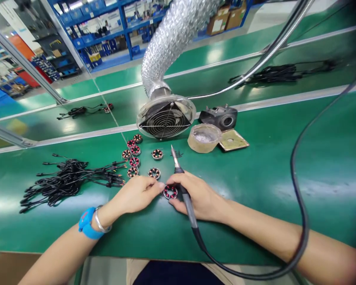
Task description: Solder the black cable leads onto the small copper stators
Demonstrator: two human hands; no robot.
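Observation:
A small ring-shaped motor stator (169, 196) with red-wound coils lies low over the green bench between my hands. My right hand (203, 198) is closed around a soldering iron (188, 206), its metal tip pointing up and away from me; the thumb and a fingertip of this hand also touch the stator's right side. At the ring's left edge, my left hand (136, 194) pinches with thumb and forefinger. Its other fingers are curled, and whether a thin wire is in the pinch is too small to tell. Two copper-coloured stators (154, 173) sit just beyond.
More stators (134, 162) stand in a group at left, beside a pile of black cables (68, 180). A round fume fan (166, 118) with a silver duct (166, 43) faces me. Right of it are a tub (204, 144), an iron holder (219, 117) and a square tray (237, 143).

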